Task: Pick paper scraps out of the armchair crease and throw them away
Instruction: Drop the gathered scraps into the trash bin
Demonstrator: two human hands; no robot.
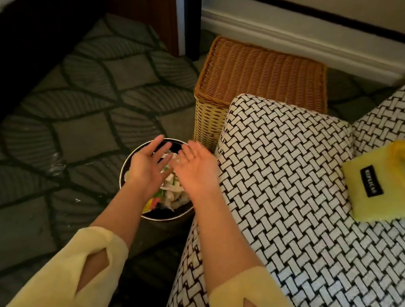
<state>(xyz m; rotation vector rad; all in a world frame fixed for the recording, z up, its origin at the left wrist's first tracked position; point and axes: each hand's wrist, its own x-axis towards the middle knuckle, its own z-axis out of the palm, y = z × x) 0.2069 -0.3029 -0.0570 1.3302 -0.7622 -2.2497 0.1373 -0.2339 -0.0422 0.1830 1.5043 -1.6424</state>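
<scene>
Over the round waste bin (159,218) on the carpet (70,111), beside the armchair (280,171): left hand (145,163) and right hand (195,169) side by side, palms turned toward each other, fingers (157,146) straight, loosely spread, gripping nothing. Paper scraps (171,194) lie in the bin beneath them. A lidded wicker basket (261,75) stands just behind the bin; a yellow pouch (386,190) rests on the seat.

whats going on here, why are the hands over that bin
A person holds the left hand and right hand open over a round waste bin beside the armchair. Neither hand grips anything. Paper scraps lie in the bin. A yellow pouch rests on the seat.
</scene>
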